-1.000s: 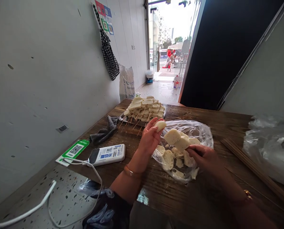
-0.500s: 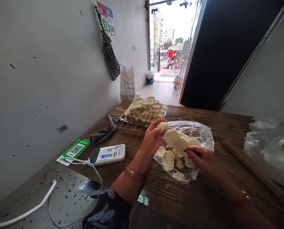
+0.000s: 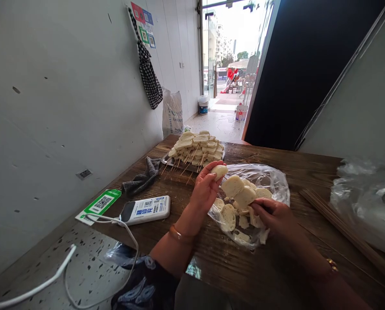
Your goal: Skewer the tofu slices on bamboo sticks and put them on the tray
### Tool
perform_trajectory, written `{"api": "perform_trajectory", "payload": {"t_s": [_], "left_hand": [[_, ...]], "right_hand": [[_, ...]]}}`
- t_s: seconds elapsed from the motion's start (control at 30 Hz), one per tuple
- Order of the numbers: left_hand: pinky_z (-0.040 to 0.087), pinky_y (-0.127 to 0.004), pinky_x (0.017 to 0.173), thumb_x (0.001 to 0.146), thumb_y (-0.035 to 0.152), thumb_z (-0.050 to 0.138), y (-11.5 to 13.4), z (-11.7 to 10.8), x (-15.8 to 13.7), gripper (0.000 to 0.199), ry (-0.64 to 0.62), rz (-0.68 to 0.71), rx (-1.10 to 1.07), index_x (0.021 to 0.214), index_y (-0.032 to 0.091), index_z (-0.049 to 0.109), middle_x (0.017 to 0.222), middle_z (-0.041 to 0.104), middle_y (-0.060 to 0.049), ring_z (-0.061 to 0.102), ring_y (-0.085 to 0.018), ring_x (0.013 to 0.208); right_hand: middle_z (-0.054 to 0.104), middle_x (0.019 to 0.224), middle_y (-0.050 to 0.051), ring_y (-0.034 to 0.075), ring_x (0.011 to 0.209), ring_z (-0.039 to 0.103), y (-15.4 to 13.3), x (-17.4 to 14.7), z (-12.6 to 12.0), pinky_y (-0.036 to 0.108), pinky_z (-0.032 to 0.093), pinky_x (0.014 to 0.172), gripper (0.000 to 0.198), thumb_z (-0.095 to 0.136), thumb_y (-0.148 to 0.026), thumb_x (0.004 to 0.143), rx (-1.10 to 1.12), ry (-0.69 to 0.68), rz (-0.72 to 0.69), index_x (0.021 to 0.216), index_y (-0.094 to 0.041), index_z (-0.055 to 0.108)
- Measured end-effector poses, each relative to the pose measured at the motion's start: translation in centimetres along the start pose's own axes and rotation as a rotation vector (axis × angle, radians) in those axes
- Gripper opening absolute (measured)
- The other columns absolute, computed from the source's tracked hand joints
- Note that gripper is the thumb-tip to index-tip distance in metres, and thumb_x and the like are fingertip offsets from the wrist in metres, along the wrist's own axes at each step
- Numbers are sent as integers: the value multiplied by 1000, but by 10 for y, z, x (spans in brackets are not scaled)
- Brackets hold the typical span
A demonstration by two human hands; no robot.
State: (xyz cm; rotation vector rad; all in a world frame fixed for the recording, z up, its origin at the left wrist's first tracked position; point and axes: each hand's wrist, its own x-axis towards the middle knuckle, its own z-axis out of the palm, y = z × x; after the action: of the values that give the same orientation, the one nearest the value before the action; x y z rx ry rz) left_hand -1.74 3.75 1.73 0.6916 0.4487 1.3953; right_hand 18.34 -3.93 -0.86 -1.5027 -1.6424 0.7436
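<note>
My left hand (image 3: 207, 185) is closed around a pale, thick slice of bread (image 3: 220, 172), raised over the near side of the clear plastic bag (image 3: 281, 189). A short thin line, like a bit of stick, shows beside that slice. Loose bread slices (image 3: 233, 186) lie on the opened bag, some overlapping. My right hand (image 3: 273, 215) is pinched at the lower right edge of one large slice (image 3: 245, 197). What sits between its fingertips is too small to make out. Behind my left hand, a metal tray (image 3: 165, 160) carries a tall heap of skewered bread slices (image 3: 200, 144), sticks pointing towards me.
Left on the wooden table (image 3: 182, 206) are a grey cloth (image 3: 142, 177), a white device with a cable (image 3: 150, 210) and a green QR-code card (image 3: 102, 201). A bundle of thin sticks (image 3: 337, 224) and crumpled plastic (image 3: 367, 198) lie on the right.
</note>
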Motion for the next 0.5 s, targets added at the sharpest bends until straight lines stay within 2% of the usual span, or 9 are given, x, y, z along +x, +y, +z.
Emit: {"api": "perform_trajectory", "payload": {"t_s": [0.2, 0.5], "left_hand": [[43, -37, 102, 67, 11, 68, -3, 5, -4, 37, -33, 52, 26, 103, 17, 65, 119, 66, -9, 57, -24, 119], [41, -37, 102, 70, 14, 70, -14, 7, -8, 42, -54, 13, 49, 112, 18, 63, 121, 65, -10, 56, -24, 118]], "right_hand": [[68, 67, 4, 17, 59, 59, -3, -1, 4, 25, 45, 52, 35, 58, -47, 82, 18, 19, 25, 83, -16, 75], [62, 61, 1, 14, 53, 52, 0, -5, 14, 24, 41, 48, 34, 59, -48, 83, 140, 42, 45, 81, -16, 72]]}}
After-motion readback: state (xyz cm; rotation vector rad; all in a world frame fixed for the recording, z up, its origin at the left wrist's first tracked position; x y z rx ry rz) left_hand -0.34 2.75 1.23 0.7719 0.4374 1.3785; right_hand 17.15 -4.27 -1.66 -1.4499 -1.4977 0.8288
